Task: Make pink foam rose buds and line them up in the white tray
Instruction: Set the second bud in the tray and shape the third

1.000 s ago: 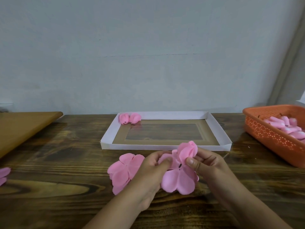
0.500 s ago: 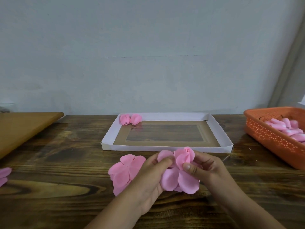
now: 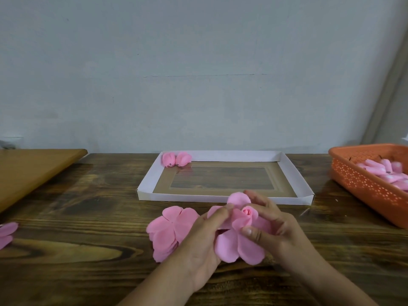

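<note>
Rosebud (image 3: 248, 212) number three is in your hands right now, just in front of the tray's (image 3: 287, 173) near wall, low over the counter (image 3: 88, 272). Your left hand (image 3: 204, 237) is pinching one petal up against the rolled centre, and your right hand (image 3: 276, 226) has its fingers curled round the other side, thumb pressing on the petal sheet (image 3: 239, 248) underneath.

Handling-wise, my guess is this foam weighs nearly nothing and is soft and springy, so petals will probably pop open if you let go early. It also looks easy to crease or tear, so I'd go gentle. Best hold is low down at the base of the bud where the petals meet, not on the thin outer edges.

Counts, as far as I can see:
- 2 finished buds (image 3: 176, 159) in the tray's far left corner, touching each other
- 1 bud in progress
- 1 stack of flat petal sheets (image 3: 170, 230) left of the tray's front, just beside your left hand; can't count the layers
- 1 orange basket (image 3: 362, 184) right of the tray with a pile of pink pieces, too jumbled to count
- a few loose petals (image 3: 7, 231) way off left of the tray
</note>
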A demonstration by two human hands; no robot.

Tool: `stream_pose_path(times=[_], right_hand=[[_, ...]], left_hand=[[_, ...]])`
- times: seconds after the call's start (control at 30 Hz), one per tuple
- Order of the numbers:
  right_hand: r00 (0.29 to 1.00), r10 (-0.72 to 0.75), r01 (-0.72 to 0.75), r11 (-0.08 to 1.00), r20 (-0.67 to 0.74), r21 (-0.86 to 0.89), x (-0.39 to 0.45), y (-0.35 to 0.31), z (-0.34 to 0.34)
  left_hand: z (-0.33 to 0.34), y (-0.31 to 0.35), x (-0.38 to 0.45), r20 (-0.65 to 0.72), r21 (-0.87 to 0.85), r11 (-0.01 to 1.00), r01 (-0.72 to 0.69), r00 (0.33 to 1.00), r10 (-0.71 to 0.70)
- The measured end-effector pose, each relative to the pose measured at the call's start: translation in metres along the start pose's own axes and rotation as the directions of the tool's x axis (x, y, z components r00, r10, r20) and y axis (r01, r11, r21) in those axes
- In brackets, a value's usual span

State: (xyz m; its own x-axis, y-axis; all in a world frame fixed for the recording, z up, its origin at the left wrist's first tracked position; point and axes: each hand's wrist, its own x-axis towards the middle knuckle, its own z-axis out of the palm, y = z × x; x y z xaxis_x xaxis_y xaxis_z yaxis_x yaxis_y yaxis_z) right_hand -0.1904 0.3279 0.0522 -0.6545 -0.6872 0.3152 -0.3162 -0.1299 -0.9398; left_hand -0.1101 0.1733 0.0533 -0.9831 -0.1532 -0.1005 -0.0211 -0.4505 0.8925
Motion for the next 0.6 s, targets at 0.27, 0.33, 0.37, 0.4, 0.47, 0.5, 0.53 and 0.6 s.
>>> stream_pose_path(times=[0.27, 0.33, 0.37, 0.4, 0.47, 0.5, 0.53, 0.6], right_hand=[[0.997, -0.015, 0.014, 1.0, -0.075, -0.016, -0.0006, -0.0031, 0.0051], [0.995, -0.022, 0.022, 1.0, -0.097, -0.008, -0.001, -0.0027, 0.006], [0.994, -0.025, 0.025, 1.0, -0.103, -0.005, -0.001, -0.0024, 0.0061], [0.994, -0.03, 0.03, 1.0, -0.104, -0.001, -0.0011, -0.0019, 0.0059], [0.994, -0.049, 0.048, 0.999, -0.101, -0.013, -0.0013, -0.0013, 0.0055], [0.993, -0.058, 0.055, 0.998, -0.1, -0.032, -0.0014, -0.0011, 0.0056], [0.993, -0.064, 0.06, 0.997, -0.1, -0.049, -0.0015, -0.0008, 0.0058], [0.991, -0.079, 0.072, 0.995, -0.104, -0.069, -0.0019, 0.0, 0.0063]], left_hand=[[0.0028, 0.0004, -0.003, -0.068, 0.074, 0.995, -0.064, 0.995, 0.069], [0.003, 0.0004, -0.0037, -0.063, 0.072, 0.995, -0.063, 0.996, 0.068], [0.0031, 0.0004, -0.0036, -0.059, 0.074, 0.995, -0.069, 0.996, 0.074], [0.0033, 0.0009, -0.0037, -0.052, 0.077, 0.994, -0.08, 0.995, 0.084], [0.0052, 0.0023, -0.0043, -0.029, 0.083, 0.991, -0.101, 0.994, 0.104], [0.0064, 0.0027, -0.0051, -0.018, 0.086, 0.99, -0.114, 0.993, 0.116], [0.0071, 0.0029, -0.0055, -0.014, 0.083, 0.988, -0.128, 0.992, 0.129], [0.0066, 0.0023, -0.0053, -0.019, 0.062, 0.987, -0.148, 0.989, 0.149]])
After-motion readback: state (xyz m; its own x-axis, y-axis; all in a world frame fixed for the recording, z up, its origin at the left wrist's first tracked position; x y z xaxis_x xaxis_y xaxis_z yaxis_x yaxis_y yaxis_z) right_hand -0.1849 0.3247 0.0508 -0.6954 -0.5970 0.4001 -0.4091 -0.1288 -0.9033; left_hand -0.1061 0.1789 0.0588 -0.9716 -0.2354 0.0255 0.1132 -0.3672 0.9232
